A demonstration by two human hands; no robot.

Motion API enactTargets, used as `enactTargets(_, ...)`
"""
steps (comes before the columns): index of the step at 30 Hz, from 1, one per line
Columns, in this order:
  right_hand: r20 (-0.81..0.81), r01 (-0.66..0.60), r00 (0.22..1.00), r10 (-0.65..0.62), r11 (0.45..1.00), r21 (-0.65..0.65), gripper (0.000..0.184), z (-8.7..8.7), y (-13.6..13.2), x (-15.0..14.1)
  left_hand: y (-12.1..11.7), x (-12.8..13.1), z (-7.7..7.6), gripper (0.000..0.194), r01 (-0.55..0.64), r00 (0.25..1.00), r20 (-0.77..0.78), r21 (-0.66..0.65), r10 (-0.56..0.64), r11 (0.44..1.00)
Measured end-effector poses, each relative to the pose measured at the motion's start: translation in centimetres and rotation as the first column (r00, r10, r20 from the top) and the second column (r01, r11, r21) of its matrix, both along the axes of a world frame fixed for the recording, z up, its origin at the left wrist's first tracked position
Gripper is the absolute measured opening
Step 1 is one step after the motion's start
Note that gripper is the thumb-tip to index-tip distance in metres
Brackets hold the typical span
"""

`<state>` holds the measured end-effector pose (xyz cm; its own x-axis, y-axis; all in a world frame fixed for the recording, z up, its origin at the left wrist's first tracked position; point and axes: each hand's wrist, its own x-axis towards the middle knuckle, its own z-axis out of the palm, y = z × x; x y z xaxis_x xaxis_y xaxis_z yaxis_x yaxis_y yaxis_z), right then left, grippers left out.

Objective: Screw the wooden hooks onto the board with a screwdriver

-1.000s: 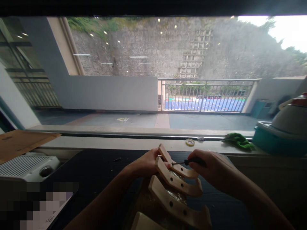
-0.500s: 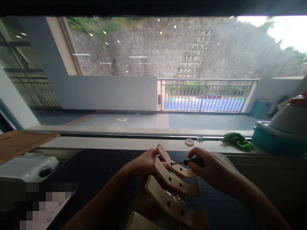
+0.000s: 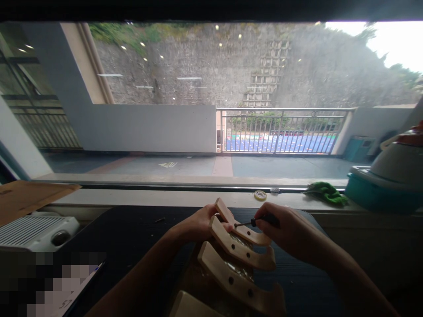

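My right hand (image 3: 287, 229) is closed around the dark handle of a screwdriver (image 3: 254, 222). The screwdriver's thin shaft points left, its tip at a hole in the farthest wooden hook (image 3: 243, 230). My left hand (image 3: 201, 223) grips that same hook from the left, some of its fingers hidden behind the wood. Nearer to me follow a second wooden hook (image 3: 228, 237) and a third wooden hook (image 3: 238, 281), each with two dark holes and an upturned right end. Part of another wooden hook (image 3: 190, 306) shows at the bottom edge. Shiny clear film (image 3: 236, 268) lies between the hooks.
Beneath is a black table (image 3: 132, 233). On the windowsill lie a tape roll (image 3: 260, 195), a green cloth (image 3: 325, 193) and a teal container (image 3: 366, 191). At left are a brown envelope (image 3: 36, 198), a white appliance (image 3: 42, 231) and a partly pixelated screen (image 3: 69, 295).
The hooks and both hands appear slightly farther left, along with the whole scene. My right fingers have shifted a little on the screwdriver handle; its tip stays at the same hole.
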<state>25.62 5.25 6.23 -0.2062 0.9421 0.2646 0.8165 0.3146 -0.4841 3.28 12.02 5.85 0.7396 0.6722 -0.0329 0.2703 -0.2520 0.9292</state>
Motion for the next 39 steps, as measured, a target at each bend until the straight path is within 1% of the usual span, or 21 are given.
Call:
enactTargets(4,-0.103,0.014,0.995,-0.013,1.000,0.013,0.009,-0.7,0.7,0.5,-0.1,0.1,0.1,0.028,-0.004,1.000,-0.001,0.001,0.004,1.000)
enactTargets(9,-0.164,0.067,0.985,-0.057,0.996,0.058,0.020,-1.2,1.3,0.2,-0.2,0.1,0.0,0.031,0.006,1.000,0.010,-0.046,-0.005,0.999)
enactTargets(12,-0.143,0.091,0.987,-0.075,0.990,0.107,0.021,-1.0,1.2,-0.2,-0.2,0.2,-0.1,0.031,0.011,1.000,0.016,-0.062,-0.010,0.998)
enactTargets(14,-0.093,0.106,0.991,-0.095,0.986,0.125,0.015,-0.8,1.1,-0.4,-0.3,0.3,0.0,0.031,0.006,1.000,0.012,-0.072,-0.005,0.997)
enactTargets(15,-0.065,0.107,0.993,-0.099,0.986,0.129,0.013,-0.6,0.9,-0.4,-0.3,0.3,0.0,0.032,0.004,1.000,0.012,-0.075,-0.003,0.997)
enactTargets(18,0.008,0.102,0.995,-0.103,0.987,0.123,0.016,0.0,0.5,-0.3,-0.5,0.4,0.2,0.030,0.012,1.000,0.014,-0.068,-0.011,0.998)
enactTargets(21,0.044,0.107,0.993,-0.113,0.989,0.105,0.015,0.4,0.2,-0.3,-0.5,0.5,0.2,0.028,0.035,0.999,0.024,-0.049,-0.034,0.998)
enactTargets(25,0.021,0.122,0.992,-0.125,0.986,0.115,0.015,0.5,0.2,-0.4,-0.6,0.5,0.1,0.029,0.025,1.000,0.014,-0.023,-0.024,0.999)
enactTargets(28,-0.020,0.087,0.996,-0.085,0.991,0.105,0.013,0.2,0.4,-0.3,-0.6,0.4,0.1,0.030,-0.001,1.000,-0.013,-0.006,0.001,1.000)
enactTargets(31,-0.052,0.062,0.997,-0.058,0.995,0.080,0.014,0.0,0.7,-0.1,-0.6,0.4,0.0,0.030,-0.002,1.000,-0.003,-0.015,0.002,1.000)
enactTargets(36,-0.083,0.150,0.986,-0.144,0.986,0.069,0.025,-0.3,1.1,0.1,-0.6,0.4,0.0,0.028,0.010,1.000,0.027,-0.049,-0.009,0.999)
enactTargets(39,-0.093,0.168,0.983,-0.161,0.984,0.065,0.027,-0.5,1.3,0.1,-0.6,0.4,0.0,0.026,0.004,1.000,0.025,-0.067,-0.002,0.998)
